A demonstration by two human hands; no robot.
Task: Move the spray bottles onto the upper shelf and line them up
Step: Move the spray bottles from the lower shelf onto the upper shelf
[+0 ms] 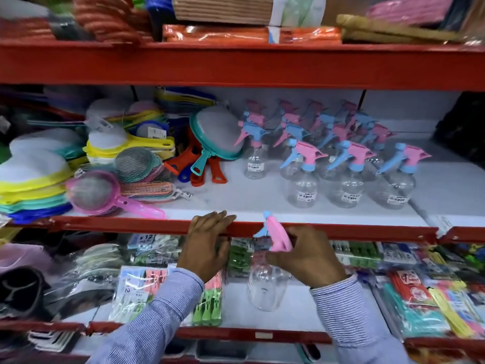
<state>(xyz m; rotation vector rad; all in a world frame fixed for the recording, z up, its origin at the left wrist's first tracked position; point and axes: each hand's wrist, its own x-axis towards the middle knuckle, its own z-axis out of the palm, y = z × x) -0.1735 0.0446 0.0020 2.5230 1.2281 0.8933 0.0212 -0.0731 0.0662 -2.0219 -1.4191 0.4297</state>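
Below the red lip of the upper shelf (pixel 341 231), the right hand (pixel 307 254) grips a clear spray bottle (pixel 266 287) by its neck, fingers curled just under the pink trigger head (pixel 279 236). The left hand (pixel 206 245) rests flat, fingers loosely spread, on the shelf edge and holds nothing. Rows of matching bottles (pixel 343 190) already stand on the shelf to the right. The held bottle looks empty, so probably light, thin-walled and smooth; the neck seems the safest hold.
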